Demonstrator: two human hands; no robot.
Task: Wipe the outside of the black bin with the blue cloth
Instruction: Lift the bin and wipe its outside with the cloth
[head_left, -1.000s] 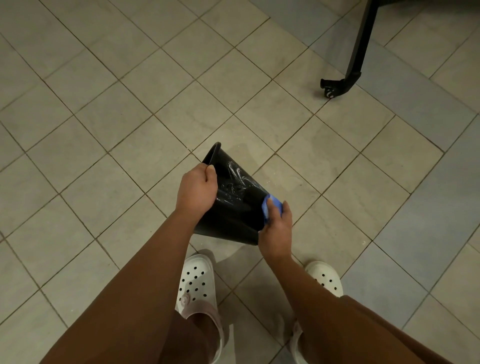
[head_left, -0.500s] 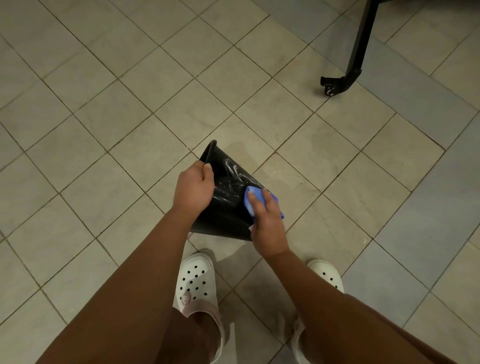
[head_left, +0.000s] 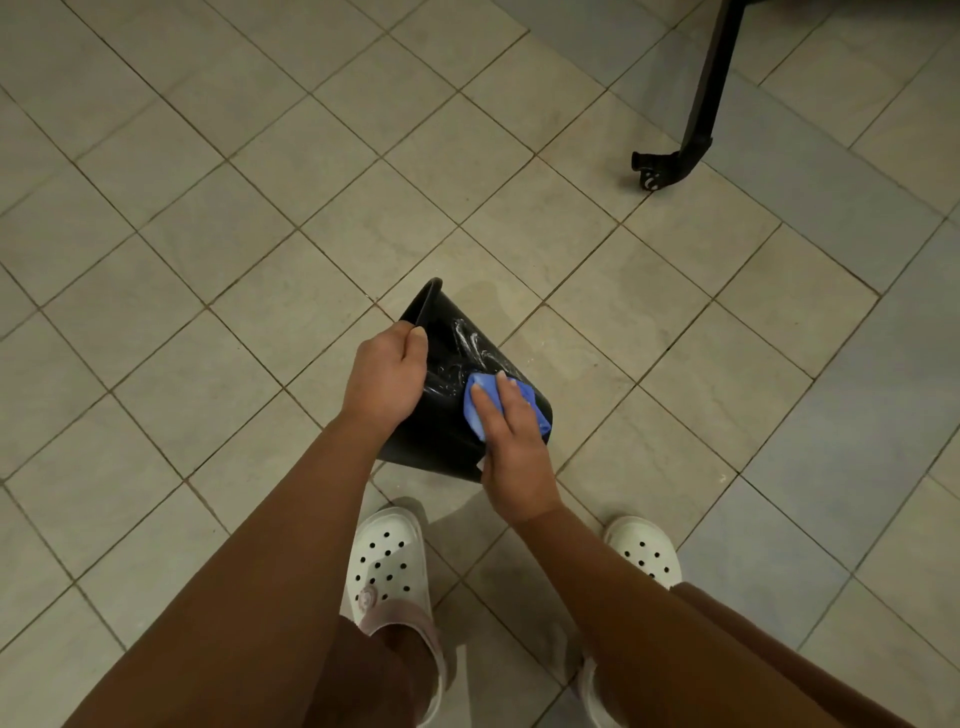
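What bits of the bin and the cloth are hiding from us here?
- Head view: the black bin opens away from us, inside unseen.
- Head view: the right hand covers most of the blue cloth.
- Head view: the left hand hides part of the bin's rim.
- Head view: the top edge cuts off the black stand.

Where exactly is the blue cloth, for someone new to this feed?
On the tiled floor, just ahead of the white clogs, the left hand holds a tilted black bin by its rim. The blue cloth lies on the bin's side under the flat fingers of the right hand. It is the only bright blue thing.
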